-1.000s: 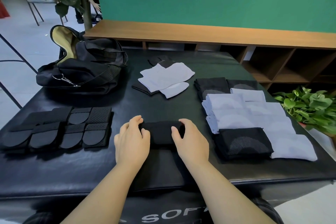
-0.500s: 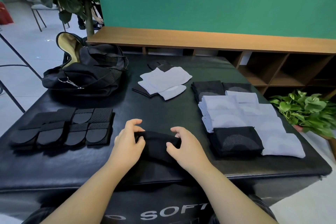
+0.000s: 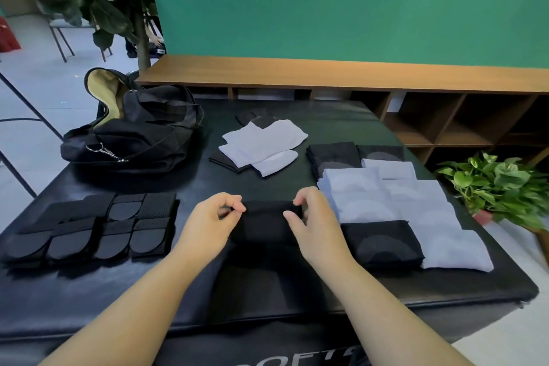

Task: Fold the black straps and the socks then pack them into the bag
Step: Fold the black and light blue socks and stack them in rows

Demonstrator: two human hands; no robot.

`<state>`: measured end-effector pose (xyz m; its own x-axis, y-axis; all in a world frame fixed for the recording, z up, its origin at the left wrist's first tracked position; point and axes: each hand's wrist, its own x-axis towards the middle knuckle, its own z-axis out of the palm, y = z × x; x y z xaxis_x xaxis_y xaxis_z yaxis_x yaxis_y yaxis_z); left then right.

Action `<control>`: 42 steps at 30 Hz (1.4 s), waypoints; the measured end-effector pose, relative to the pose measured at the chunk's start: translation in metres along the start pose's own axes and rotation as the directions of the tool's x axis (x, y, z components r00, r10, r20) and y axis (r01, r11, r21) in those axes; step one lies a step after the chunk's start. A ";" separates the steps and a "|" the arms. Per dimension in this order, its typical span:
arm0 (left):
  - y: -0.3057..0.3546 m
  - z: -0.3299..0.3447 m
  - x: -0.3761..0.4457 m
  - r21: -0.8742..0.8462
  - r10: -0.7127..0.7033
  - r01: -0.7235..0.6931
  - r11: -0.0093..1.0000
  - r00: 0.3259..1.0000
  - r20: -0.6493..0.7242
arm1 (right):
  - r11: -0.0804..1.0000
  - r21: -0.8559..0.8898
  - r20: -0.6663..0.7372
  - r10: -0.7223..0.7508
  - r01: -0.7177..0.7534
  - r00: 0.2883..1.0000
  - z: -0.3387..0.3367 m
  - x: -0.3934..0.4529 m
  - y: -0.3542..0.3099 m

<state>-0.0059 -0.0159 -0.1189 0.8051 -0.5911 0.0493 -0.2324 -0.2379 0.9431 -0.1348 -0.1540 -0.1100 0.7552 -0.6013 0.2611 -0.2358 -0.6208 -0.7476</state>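
The left hand (image 3: 212, 224) is pinching the far left corner of a black sock (image 3: 264, 226) between thumb and fingertips, and the right hand (image 3: 312, 223) is pinching the far right corner the same way, so both are holding the cloth at its folded edge while it is lying on the desk (image 3: 326, 128) just in front of the person. Judging by the grip, the sock is being folded or straightened before joining a pile. Just to the right of the black sock, a folded dark sock (image 3: 383, 244) is lying against rows of folded pale socks (image 3: 386, 196); beyond the black sock, a loose heap of unfolded pale socks (image 3: 264, 142) is waiting. To the left of the black sock, the folded black straps (image 3: 89, 229) are sitting in a neat block, and farther left and back the bag (image 3: 133, 134) is standing with its mouth open. The risks from here are slight but real: the thin cloth could be slipping out of such light pinches and the fold springing open, or the right forearm could be brushing the neighbouring dark sock and skewing the tidy rows. Black cloth on a black desk is also making edges hard to line up.
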 end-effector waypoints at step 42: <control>0.078 0.150 0.202 0.318 0.005 -0.109 0.942 0.950 0.312 | 0.960 -0.183 -0.003 0.217 -0.213 0.976 -0.090 0.202 0.121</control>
<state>0.0570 -0.2693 -0.0845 0.5935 -0.8032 -0.0510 -0.4804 -0.4044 0.7783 -0.0656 -0.3959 -0.0933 0.6843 -0.7230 0.0948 -0.4997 -0.5596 -0.6611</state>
